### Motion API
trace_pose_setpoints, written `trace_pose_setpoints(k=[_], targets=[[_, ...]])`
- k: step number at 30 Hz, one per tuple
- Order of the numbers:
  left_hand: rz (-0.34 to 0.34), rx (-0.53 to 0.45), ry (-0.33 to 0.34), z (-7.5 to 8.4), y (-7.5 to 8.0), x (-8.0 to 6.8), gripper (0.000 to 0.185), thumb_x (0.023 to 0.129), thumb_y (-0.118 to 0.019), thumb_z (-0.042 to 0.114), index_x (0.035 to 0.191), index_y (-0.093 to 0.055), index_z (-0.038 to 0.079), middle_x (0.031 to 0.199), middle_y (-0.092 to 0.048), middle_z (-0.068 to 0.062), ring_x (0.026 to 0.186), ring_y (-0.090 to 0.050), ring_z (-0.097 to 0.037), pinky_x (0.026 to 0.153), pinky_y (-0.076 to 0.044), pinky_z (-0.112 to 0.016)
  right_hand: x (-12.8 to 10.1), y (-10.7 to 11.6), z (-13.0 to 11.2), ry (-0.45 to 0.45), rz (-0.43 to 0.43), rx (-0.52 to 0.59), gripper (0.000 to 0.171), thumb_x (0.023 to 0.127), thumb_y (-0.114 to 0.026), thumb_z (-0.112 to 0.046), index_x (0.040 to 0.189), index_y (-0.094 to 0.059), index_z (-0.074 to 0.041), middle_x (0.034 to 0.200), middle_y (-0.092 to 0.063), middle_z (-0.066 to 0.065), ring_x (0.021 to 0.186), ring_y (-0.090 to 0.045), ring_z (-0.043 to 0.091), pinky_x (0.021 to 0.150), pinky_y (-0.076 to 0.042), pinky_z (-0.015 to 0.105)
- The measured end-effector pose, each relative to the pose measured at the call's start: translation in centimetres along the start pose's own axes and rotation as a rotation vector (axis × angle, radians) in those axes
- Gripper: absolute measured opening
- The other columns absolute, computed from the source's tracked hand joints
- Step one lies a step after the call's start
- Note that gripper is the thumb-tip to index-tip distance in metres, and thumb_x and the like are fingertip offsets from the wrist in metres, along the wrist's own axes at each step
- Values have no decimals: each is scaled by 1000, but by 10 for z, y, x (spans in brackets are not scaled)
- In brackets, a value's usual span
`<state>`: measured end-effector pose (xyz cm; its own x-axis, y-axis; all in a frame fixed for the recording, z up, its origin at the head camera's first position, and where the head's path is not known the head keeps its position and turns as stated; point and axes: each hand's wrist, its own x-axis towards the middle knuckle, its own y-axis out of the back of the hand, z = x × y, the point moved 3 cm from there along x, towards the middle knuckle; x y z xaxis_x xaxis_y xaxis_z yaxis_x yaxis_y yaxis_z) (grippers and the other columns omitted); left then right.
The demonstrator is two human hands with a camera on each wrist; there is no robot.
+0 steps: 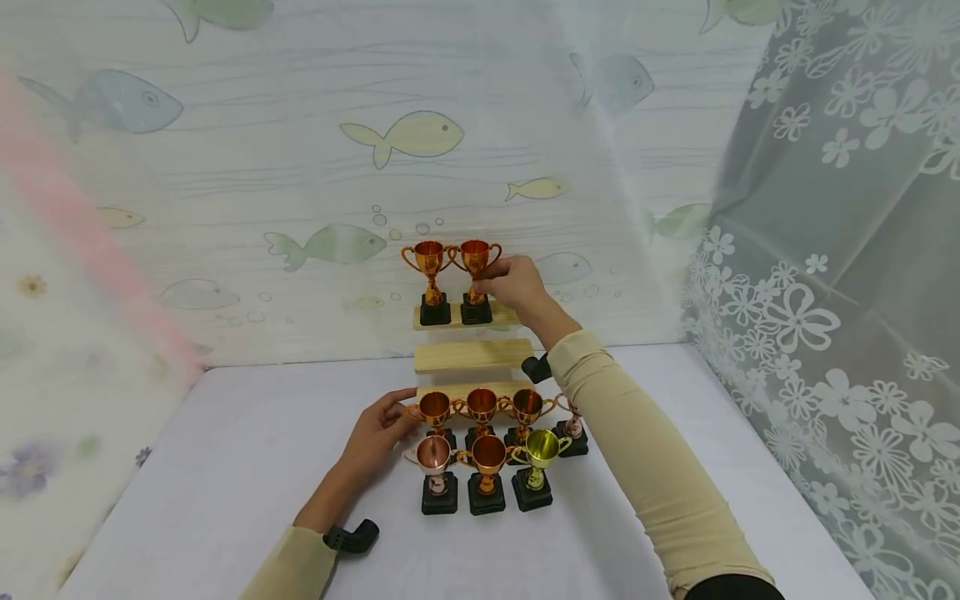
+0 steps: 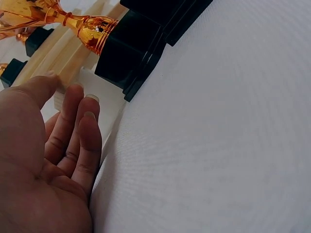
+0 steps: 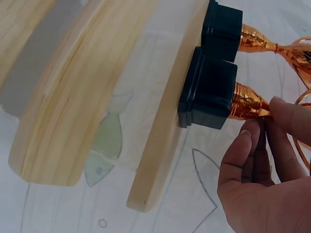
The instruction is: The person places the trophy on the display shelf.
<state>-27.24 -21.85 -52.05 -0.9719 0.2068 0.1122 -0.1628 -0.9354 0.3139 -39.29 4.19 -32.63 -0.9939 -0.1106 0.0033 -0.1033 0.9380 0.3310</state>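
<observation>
On the top step of a wooden stepped stand [image 1: 472, 357] are two copper-orange trophy cups on black square bases. My right hand [image 1: 516, 287] pinches the stem of the right-hand trophy cup [image 1: 476, 260] between thumb and fingers. Its base [image 3: 209, 92] sits on the step, close beside the other trophy cup [image 1: 430, 260]. My left hand [image 1: 378, 429] is low at the stand's left side, fingers extended and slightly bent. In the left wrist view its thumb [image 2: 41, 90] is right at the end of a wooden step [image 2: 73, 58], and nothing lies in its palm.
In front of the stand, an orange trophy cup [image 1: 482, 404] is among several in a row. Nearer are a pink-copper cup [image 1: 434, 457], an orange one [image 1: 489, 457] and a gold one [image 1: 542, 450]. Another pinkish cup [image 1: 573, 429] stands at right, partly behind my sleeve. A fish-patterned curtain [image 1: 300, 167] hangs behind.
</observation>
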Motion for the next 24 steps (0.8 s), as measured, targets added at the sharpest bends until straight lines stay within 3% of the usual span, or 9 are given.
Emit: trace_pose_setpoints(k=[6, 13, 24], targets=[[0, 4, 9, 0, -1, -1, 50, 107, -67, 25, 151, -54, 3, 99, -73, -18, 84, -68, -24, 74, -57, -28, -3, 1, 2, 26, -16, -34, 19, 99, -77, -15, 114, -77, -3, 131, -65, 13, 123, -59, 34, 106, -49, 50], [0, -1, -3, -2, 0, 1, 51, 107, -67, 23, 151, -54, 2, 98, -74, -18, 84, -69, -26, 73, -58, -28, -8, 11, 5, 20, -61, -46, 29, 100, -75, -17, 125, -73, -3, 141, -61, 14, 127, -59, 34, 108, -49, 49], [9, -8, 8, 0, 0, 0, 48, 106, -68, 24, 150, -57, 6, 97, -73, -17, 83, -68, -25, 73, -57, -28, -23, 37, 12, 42, -168, -130, 36, 103, -70, -17, 134, -67, 1, 130, -65, 16, 122, -60, 35, 107, -48, 54]])
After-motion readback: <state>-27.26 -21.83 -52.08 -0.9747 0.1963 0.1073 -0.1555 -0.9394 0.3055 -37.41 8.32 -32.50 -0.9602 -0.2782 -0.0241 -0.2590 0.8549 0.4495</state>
